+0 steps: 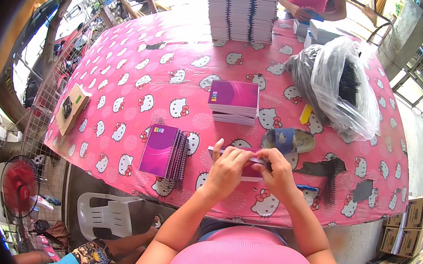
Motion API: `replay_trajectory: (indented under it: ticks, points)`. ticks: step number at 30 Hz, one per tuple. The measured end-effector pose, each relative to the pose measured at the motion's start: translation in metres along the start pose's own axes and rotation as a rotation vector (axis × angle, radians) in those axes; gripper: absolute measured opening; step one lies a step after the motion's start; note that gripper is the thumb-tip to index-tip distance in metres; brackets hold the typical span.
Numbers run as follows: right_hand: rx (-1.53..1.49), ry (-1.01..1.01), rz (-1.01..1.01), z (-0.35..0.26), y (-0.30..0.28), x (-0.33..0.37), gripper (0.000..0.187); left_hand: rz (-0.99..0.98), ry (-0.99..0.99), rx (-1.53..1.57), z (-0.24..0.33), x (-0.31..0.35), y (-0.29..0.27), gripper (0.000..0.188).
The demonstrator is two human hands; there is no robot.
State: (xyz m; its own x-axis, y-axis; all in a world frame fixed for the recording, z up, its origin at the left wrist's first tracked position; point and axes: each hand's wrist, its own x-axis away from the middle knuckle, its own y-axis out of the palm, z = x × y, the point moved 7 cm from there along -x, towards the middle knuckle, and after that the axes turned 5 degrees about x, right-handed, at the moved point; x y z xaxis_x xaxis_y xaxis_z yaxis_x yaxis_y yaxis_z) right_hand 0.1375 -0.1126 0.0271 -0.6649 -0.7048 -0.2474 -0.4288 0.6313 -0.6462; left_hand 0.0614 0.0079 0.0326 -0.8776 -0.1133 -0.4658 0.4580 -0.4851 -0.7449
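Note:
Close to the near edge of the table, my left hand [228, 169] and my right hand [278, 174] are closed on a purple notebook [243, 177], mostly hidden under my fingers. My left fingers lie across it, and my right thumb and fingers pinch its right side. Left of my hands, a pile of purple spiral notebooks [158, 149] has dark coils along the right side. Just beyond my hands sits a stack of purple-covered books [234, 94], with no coil showing. Right of my right hand are a blue pen [307, 188] and loose black binding coils [328, 189].
A blue slipper [278, 139] lies beyond my right hand, near a yellow piece [305, 114]. A clear plastic bag [364, 104] holds black coils. Tall notebook stacks [239, 14] stand at the back. Another person [312, 11] handles booklets there. A cardboard piece [72, 109] lies left.

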Motion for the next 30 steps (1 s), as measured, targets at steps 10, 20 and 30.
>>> replay_trajectory:
  ticks: [10,20,30]
  points:
    - [-0.294,0.126,-0.004,0.026,-0.043,-0.001,0.015,0.096,-0.130,0.215,0.011,-0.007,-0.003,0.014]
    - [-0.285,0.160,-0.308,0.029,-0.027,-0.010,0.013,0.242,-0.185,0.003,0.020,-0.001,-0.011,0.019]
    - [0.095,-0.089,0.041,-0.007,-0.034,-0.008,0.012,0.262,-0.196,0.105,0.012,0.001,-0.010,0.023]
